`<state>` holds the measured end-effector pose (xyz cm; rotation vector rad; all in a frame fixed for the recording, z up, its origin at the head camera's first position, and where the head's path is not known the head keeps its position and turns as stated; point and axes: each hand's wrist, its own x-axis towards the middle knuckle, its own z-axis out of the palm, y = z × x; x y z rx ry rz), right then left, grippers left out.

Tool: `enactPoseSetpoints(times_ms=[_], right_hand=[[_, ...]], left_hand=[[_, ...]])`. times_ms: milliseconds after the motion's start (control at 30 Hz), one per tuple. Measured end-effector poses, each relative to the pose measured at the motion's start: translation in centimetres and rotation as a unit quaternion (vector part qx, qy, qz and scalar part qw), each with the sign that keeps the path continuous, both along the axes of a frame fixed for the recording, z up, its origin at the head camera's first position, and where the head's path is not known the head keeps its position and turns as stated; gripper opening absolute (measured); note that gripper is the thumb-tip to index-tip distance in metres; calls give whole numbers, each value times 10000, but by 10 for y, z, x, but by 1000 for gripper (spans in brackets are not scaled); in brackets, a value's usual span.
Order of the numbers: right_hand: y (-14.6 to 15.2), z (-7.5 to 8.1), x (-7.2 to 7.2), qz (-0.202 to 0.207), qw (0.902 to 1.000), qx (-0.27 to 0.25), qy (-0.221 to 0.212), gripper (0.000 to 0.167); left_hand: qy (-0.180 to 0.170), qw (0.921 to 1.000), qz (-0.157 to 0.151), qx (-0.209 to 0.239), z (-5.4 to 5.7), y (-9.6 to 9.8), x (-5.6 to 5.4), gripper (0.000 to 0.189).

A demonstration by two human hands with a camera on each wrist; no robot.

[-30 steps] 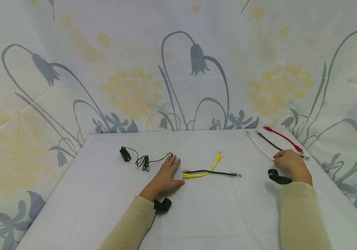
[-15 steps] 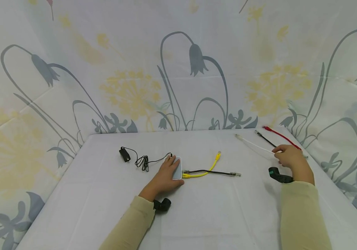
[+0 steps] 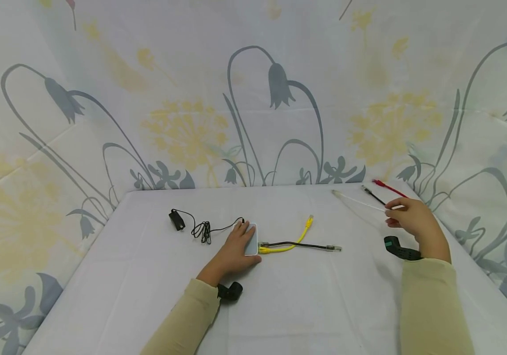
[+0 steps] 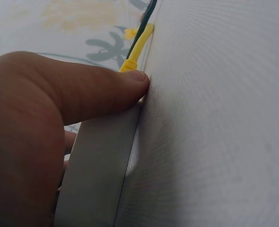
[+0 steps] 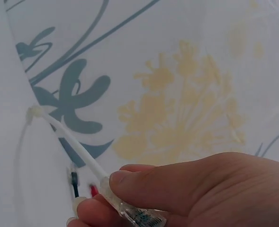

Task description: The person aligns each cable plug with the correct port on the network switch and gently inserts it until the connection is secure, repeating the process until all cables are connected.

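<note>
My left hand [image 3: 233, 249] grips a small white network switch [image 3: 252, 241] on the table, fingers across its top. In the left wrist view the thumb lies along the end of the switch, close by a yellow network cable's plug. The yellow cable [image 3: 283, 249] and a short black network cable [image 3: 317, 246] run rightward from the switch, crossing each other. On the right, my right hand [image 3: 415, 222] pinches a white network cable [image 3: 361, 201] by one end, between thumb and fingers. Its clear plug [image 5: 146, 217] pokes out past the thumb; the far end reaches left, raised above its shadow.
A black power adapter [image 3: 177, 220] with a bundled cord [image 3: 202, 230] lies left of the switch, its cord running to the switch's back. Behind the right hand lie a second black cable [image 3: 373, 195] and a red cable [image 3: 388, 187], both partly hidden. Patterned cloth rises behind the table.
My right hand has lifted the white cable and moved slightly away from me; the cable's far end has swung left. The left hand stays on the switch.
</note>
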<state>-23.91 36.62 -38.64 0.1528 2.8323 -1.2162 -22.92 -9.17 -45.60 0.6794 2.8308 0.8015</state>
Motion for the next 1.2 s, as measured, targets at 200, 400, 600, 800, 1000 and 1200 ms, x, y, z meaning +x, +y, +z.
enactPoseSetpoints(times_ms=[200,400,600,800,1000,1200], right_hand=[[0,2,1,354,9985,-340,-247,44],[-4,8,6,762,9961,-433,-144,36],[-4,14,8,754,9936,-839,51,31],[-3,15,8,867,9854,-1373,519,16],[-7,20,10,753,9870,-1136,851,16],[-11,24,14,484,9894,-780,1124,26]], left_hand=[[-10,10000,3,33,0,0,0,81],[40,10000,-16,-12,-1,-1,0,83],[74,10000,-41,-36,-1,-1,-1,82],[83,10000,-46,-22,-2,-1,-2,83],[74,10000,-22,-48,-4,-1,-3,83],[75,10000,-20,-13,-4,-1,-2,83]])
